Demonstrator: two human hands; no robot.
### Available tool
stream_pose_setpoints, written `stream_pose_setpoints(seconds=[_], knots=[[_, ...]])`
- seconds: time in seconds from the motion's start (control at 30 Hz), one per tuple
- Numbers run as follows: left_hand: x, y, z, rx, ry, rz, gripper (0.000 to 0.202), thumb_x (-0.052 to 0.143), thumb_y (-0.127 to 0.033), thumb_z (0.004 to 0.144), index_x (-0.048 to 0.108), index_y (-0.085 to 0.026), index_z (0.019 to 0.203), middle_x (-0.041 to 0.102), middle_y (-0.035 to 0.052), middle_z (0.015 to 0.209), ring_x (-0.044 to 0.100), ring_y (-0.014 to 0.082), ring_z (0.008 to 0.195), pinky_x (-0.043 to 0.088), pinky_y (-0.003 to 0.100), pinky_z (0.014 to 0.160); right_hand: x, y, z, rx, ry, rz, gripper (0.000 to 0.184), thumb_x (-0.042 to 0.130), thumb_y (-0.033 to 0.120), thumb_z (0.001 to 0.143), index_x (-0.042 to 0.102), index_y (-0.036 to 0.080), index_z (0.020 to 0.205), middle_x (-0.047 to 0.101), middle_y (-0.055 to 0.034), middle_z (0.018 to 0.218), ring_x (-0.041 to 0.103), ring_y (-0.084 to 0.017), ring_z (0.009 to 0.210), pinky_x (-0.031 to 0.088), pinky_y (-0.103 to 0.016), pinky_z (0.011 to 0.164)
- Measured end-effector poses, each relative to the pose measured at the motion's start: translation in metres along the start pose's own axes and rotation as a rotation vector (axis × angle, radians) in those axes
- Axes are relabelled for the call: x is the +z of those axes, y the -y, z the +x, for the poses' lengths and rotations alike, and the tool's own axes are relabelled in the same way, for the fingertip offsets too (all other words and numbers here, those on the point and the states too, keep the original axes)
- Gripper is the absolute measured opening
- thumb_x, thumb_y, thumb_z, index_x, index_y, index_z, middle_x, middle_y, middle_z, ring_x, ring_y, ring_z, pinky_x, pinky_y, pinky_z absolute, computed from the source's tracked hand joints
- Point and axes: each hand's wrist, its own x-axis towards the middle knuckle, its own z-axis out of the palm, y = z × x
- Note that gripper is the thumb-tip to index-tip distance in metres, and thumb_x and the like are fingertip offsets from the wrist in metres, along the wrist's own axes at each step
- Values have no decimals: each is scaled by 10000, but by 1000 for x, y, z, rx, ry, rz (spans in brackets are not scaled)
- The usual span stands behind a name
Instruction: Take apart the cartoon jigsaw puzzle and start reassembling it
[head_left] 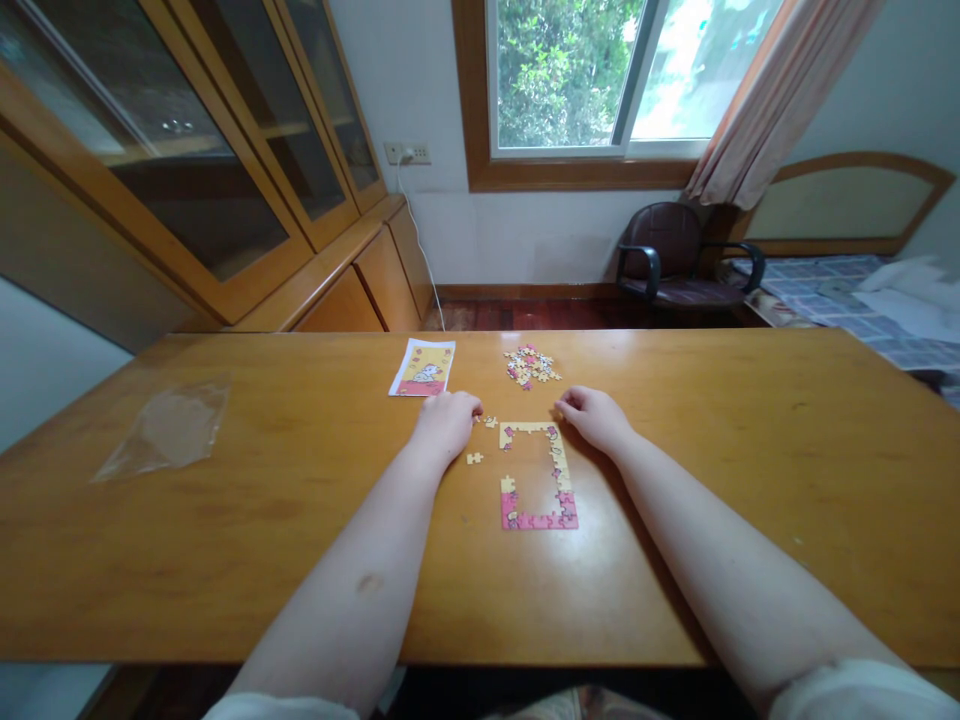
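A partly joined jigsaw puzzle border [545, 521] lies flat on the table, pink along the bottom and yellow along the top, with a gap in its left side. My left hand [448, 420] is closed at the upper left of the border, its fingertips on a small yellow puzzle piece [477, 419]. Beside those fingertips is another loose piece [491, 422], and one more yellow piece [475, 458] lies lower down. Near the border's top right corner my right hand [592, 414] rests with fingers curled together; whatever they hold, if anything, is hidden.
Beyond the border is a heap of loose puzzle pieces [531, 366]. A picture card [424, 368] lies past my left hand. Far left on the wooden table [300, 560] is a clear plastic bag [169, 428]. An office chair [667, 255] stands behind the table.
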Motion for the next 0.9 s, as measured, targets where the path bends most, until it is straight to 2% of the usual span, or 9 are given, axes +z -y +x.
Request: stream_pose_setpoints(seconds=[0.17, 0.33, 0.53, 0.63, 0.73, 0.8, 0.9], knots=[[-8, -6, -5, -139, 112, 68, 176, 575, -299, 820, 670, -207, 935, 674, 95, 1041, 611, 256, 988, 450, 361, 846, 0, 0, 1, -6, 7, -7, 223, 519, 374, 828, 632, 200, 748, 664, -12, 708, 553, -139, 649, 322, -232, 566], [-8, -5, -7, -185, 184, 37, 172, 554, -279, 836, 643, -186, 950, 638, 132, 1106, 603, 279, 1017, 464, 368, 819, 0, 1, 0, 1, 12, -12, 227, 518, 381, 828, 631, 201, 750, 662, -11, 706, 551, -139, 646, 319, -232, 559], [-4, -2, -7, -161, 167, -116, 96, 572, -203, 794, 607, -209, 883, 687, 59, 962, 627, 226, 893, 445, 312, 746, -2, 2, -1, -5, 9, -16, 228, 513, 375, 833, 626, 198, 743, 657, -11, 702, 551, -137, 642, 330, -231, 562], [-2, -3, -6, -106, 97, -292, 66, 573, -199, 786, 601, -206, 845, 692, 33, 928, 621, 182, 840, 429, 261, 692, -5, 10, -8, -90, -24, -20, 199, 514, 352, 840, 641, 203, 808, 663, -4, 725, 556, -128, 640, 349, -226, 576], [-1, -6, -7, -35, 55, -438, 63, 565, -225, 791, 594, -203, 843, 686, 14, 879, 611, 149, 780, 413, 235, 642, -5, 24, -21, -257, -22, -59, 196, 533, 346, 843, 660, 224, 930, 683, 6, 750, 576, -123, 654, 371, -225, 615], [0, -9, -7, -9, 71, -491, 80, 569, -253, 786, 588, -203, 845, 676, 3, 840, 602, 140, 736, 406, 233, 613, -3, 35, -30, -358, 3, -122, 216, 543, 356, 846, 671, 242, 978, 699, 6, 760, 597, -129, 670, 380, -231, 643], [0, -13, -10, 14, 124, -553, 99, 581, -268, 767, 580, -198, 837, 661, -5, 796, 594, 133, 694, 404, 228, 587, 3, 46, -38, -428, 30, -223, 235, 528, 358, 867, 686, 253, 1006, 722, -13, 793, 630, -146, 705, 387, -239, 648]])
